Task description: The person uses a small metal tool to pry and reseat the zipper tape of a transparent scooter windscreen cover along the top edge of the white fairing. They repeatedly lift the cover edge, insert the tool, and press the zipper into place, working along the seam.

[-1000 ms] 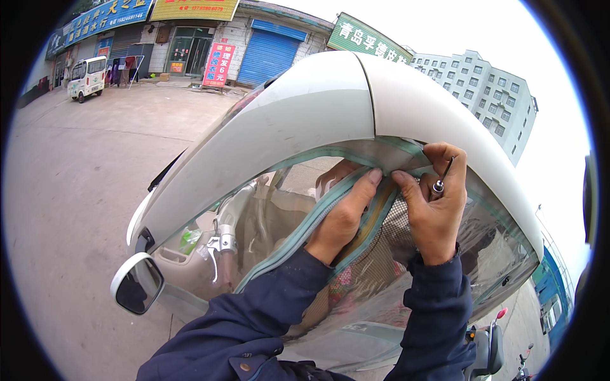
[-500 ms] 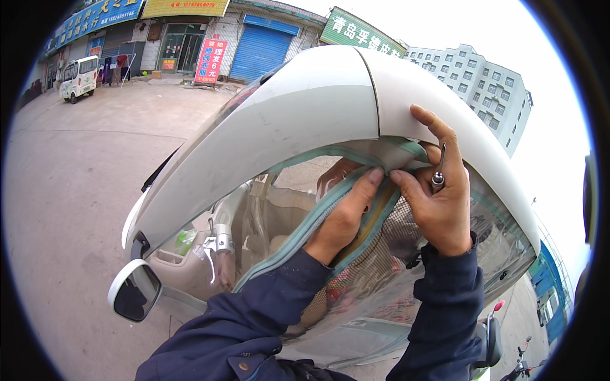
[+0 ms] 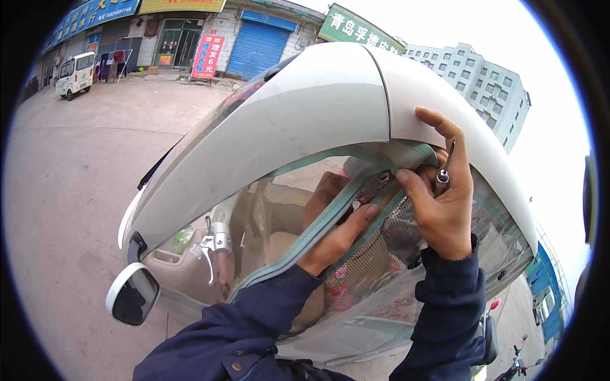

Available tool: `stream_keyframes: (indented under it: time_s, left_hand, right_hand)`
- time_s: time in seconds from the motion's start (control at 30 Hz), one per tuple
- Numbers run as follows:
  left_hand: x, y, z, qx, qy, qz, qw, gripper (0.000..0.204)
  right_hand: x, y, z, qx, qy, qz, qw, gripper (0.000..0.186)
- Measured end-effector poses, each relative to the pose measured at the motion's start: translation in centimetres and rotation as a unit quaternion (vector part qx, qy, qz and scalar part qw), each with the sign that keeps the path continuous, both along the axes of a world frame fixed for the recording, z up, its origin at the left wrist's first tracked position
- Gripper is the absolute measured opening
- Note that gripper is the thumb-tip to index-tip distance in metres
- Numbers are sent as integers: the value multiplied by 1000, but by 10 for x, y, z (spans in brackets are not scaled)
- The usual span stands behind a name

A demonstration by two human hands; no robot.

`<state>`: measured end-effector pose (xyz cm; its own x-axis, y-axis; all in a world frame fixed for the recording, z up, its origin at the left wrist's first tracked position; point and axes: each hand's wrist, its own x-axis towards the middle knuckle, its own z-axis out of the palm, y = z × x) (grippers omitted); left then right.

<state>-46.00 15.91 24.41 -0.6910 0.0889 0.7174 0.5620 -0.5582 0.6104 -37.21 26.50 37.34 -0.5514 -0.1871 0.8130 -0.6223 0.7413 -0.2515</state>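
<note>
A clear plastic curtain [image 3: 273, 197] with a pale green zipped border hangs under the white roof [image 3: 330, 89] of a small enclosed vehicle. My left hand [image 3: 340, 238] is closed on the zipper [image 3: 318, 235], thumb in front and fingers behind the clear sheet. My right hand [image 3: 445, 200] pinches the upper end of the green border between thumb and fingers, its index finger raised against the roof. A slim metal tool with a thin pointed tip [image 3: 443, 178] is tucked in that same hand. Between the hands, the zipper's upper end shows dark, with small metal parts.
Inside the vehicle are a handlebar with a silver brake lever [image 3: 210, 251] and a mesh-covered seat [image 3: 368, 267]. A side mirror [image 3: 133, 293] juts out at the left. Shops, a white van [image 3: 77, 75] and a red sign [image 3: 208, 57] stand beyond the pavement.
My left thumb has slid down and left along the zipper, away from my right thumb, baring the zipper's upper end. My right hand keeps its pinch and the metal tool.
</note>
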Motion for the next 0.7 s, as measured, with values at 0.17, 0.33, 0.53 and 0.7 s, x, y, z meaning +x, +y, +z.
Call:
stream_keyframes:
  time_s: [0.17,0.33,0.53,0.7]
  left_hand:
    - [3,-4,2,39,29,-6,999,34]
    - [3,-3,9,44,47,47,997,30]
    - [-5,0,-1,62,89,51,993,24]
    - [-9,-5,-15,37,98,30,994,24]
  right_hand:
    - [-5,-2,-1,-43,-1,11,999,64]
    - [-8,-1,-4,-64,4,36,997,52]
    - [-7,-2,-5,-67,10,21,997,49]
    - [-6,-2,-3,-57,2,14,998,49]
